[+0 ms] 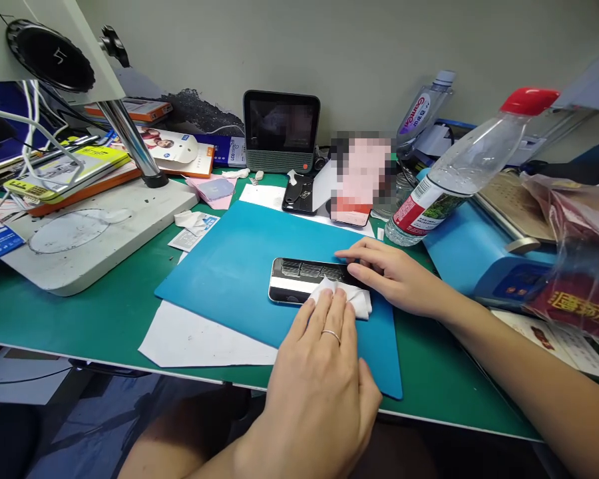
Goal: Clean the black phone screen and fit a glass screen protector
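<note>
A smartphone (294, 283) with a dark, reflective face lies flat on a blue mat (229, 256). On its lower right part, my left hand (324, 372) presses a folded white tissue (362, 303) with the fingertips held together. The tissue and fingers cover part of the phone. My right hand (392, 273) grips the phone's right end, its thumb and index finger at the edge. The other right fingers are partly hidden.
White paper (199, 336) sticks out under the mat. A microscope stand base (74, 233) is at the left. At the back are a smart display (281, 130) and a black phone (299, 194). A red-capped bottle (459, 173) leans by a blue machine (469, 253).
</note>
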### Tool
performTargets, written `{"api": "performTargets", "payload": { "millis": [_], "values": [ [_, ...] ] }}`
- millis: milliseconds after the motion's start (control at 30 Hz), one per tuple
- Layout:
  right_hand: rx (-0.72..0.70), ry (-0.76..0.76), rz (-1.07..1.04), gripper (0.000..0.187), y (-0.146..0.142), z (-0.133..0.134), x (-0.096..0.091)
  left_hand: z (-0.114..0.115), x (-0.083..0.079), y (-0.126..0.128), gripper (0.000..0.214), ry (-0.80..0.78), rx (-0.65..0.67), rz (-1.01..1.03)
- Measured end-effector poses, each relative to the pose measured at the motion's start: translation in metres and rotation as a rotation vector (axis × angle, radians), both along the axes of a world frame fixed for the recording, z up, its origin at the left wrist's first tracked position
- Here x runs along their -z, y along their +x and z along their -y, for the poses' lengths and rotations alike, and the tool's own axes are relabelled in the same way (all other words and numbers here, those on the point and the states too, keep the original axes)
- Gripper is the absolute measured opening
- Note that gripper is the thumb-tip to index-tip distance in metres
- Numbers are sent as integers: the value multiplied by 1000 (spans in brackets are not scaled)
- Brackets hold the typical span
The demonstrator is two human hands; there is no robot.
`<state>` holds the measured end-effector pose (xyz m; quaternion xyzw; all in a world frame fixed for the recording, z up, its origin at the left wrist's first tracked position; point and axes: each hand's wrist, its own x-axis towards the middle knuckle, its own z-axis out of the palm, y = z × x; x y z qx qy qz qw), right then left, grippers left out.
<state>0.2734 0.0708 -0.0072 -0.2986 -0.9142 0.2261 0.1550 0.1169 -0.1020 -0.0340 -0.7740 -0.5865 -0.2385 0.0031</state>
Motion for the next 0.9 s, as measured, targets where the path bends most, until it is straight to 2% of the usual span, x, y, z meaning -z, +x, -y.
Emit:
{"api": "performTargets", "payload": {
  "millis": [167,300,567,667,767,900],
  "values": [
    [-5,15,5,41,1,0,-1,6,-6,-30,54,-112,57,-63],
    [-17,4,16,42,-1,0,0,7,-8,-50,55,-79,13,-109],
    [3,-14,31,43,0,1,-1,9,-17,-66,47,-107,0,-157],
    [-3,-15,33,45,0,1,0,9,-19,-66,35,-102,80,-271],
    [-3,-17,28,45,0,1,1,6,-19,-58,32,-49,166,-387],
    [-14,-17,12,45,0,1,3,3,-19,-31,41,-67,107,-335]
  ]
}}
